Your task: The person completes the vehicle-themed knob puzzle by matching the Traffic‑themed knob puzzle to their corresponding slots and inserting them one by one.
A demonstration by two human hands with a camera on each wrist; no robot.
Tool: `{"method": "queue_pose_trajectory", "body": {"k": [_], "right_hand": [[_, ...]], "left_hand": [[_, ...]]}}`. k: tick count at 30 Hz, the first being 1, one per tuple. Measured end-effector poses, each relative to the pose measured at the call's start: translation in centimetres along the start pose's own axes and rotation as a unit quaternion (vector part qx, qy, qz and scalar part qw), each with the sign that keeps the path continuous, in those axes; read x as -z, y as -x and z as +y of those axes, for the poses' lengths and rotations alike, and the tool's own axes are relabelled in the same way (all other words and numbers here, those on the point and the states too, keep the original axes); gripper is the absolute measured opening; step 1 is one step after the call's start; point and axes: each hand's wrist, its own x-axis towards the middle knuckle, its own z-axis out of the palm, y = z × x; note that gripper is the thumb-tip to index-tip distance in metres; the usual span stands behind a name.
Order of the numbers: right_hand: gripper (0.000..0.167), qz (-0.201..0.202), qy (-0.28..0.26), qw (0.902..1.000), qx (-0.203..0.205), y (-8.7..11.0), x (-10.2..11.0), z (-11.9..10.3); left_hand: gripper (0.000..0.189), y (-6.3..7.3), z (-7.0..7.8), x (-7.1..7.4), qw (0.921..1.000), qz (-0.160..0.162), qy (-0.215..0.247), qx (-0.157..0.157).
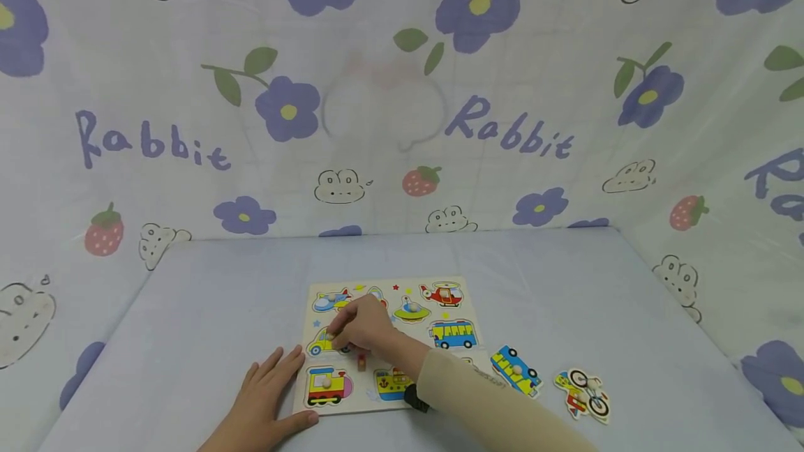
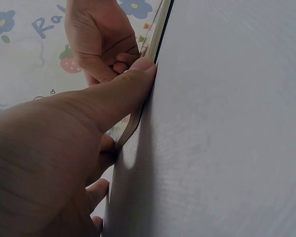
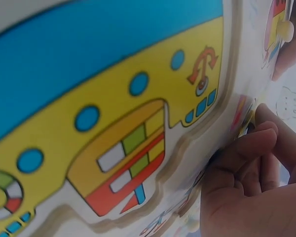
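A wooden peg puzzle board with vehicle pictures lies on the table. Over its left side, my right hand pinches a yellow car puzzle piece between thumb and fingers; the fingers partly cover it. In the right wrist view, the same hand has its fingertips close to the board surface. My left hand lies flat at the board's left edge with fingers spread. Its thumb presses against the board edge in the left wrist view. A ship picture fills much of the right wrist view.
Right of the board lie a loose blue bus piece and overlapping pieces with a bicycle. On the board are a train, a helicopter and a flying saucer. A patterned cloth hangs behind the table.
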Motion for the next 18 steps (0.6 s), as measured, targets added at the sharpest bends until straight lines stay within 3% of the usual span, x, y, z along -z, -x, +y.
{"method": "queue_pose_trajectory", "body": {"k": [18], "right_hand": [[0.014, 0.001, -0.020, 0.9997, -0.017, 0.50, 0.04, 0.13]], "left_hand": [[0.101, -0.23, -0.33, -0.54, 0.9999, 0.001, -0.007, 0.012]]}}
